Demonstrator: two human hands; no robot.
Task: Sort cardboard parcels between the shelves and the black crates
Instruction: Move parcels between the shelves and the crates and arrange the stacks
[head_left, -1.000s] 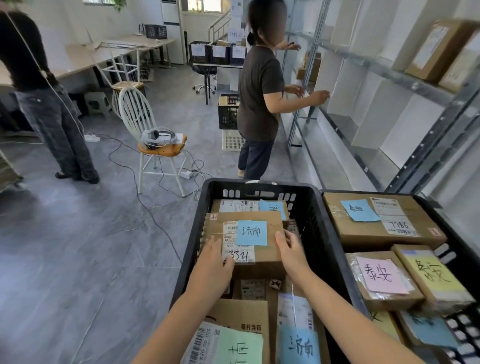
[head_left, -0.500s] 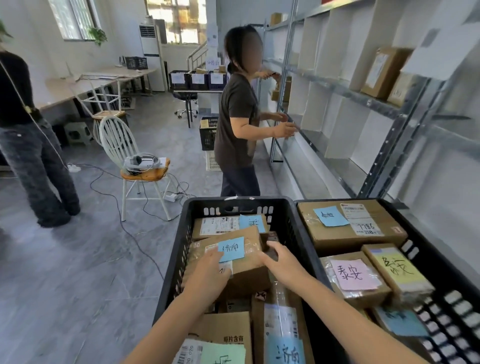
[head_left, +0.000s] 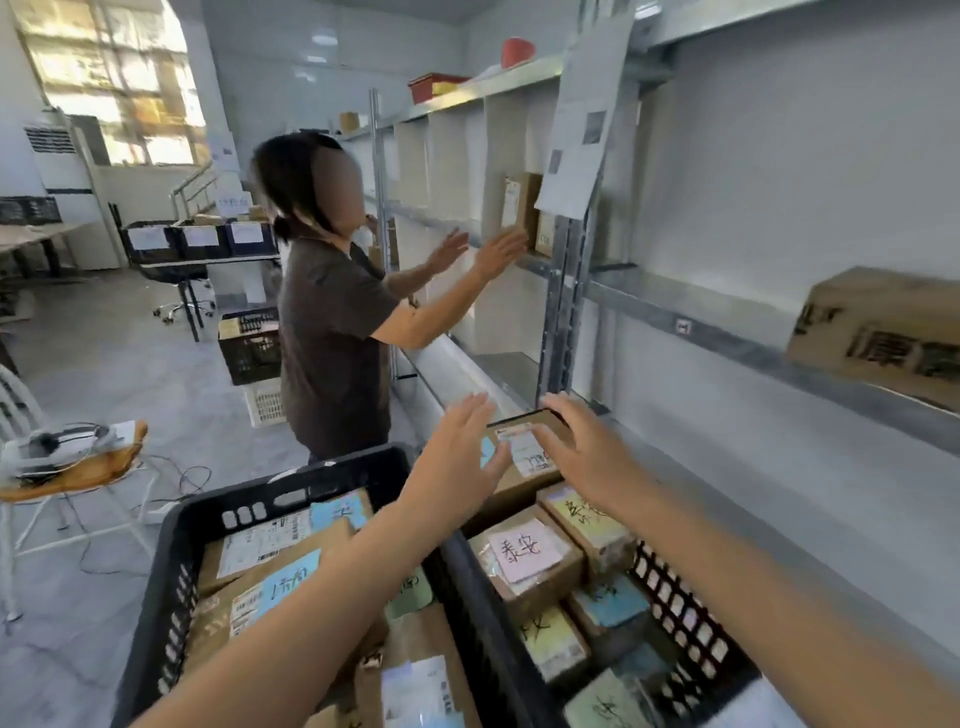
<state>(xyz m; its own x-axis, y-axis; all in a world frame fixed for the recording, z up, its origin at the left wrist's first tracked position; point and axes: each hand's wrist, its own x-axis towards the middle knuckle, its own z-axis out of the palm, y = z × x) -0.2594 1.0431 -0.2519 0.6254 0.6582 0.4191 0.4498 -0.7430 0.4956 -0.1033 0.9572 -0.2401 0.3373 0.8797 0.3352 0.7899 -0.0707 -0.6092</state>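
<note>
One parcel (head_left: 519, 486), crosswise in crate (head_left: 675, 597)

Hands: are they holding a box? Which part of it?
Nothing is gripped. The left hand and right hand are open, fingers straight, either side of the far parcel in the right crate; touch cannot be told.

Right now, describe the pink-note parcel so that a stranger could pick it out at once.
Find the metal shelves on the right, then the black crate nearest them. Near its middle lies a small brown parcel. It alone bears a pink note; its neighbours carry yellow notes or blue notes.
</note>
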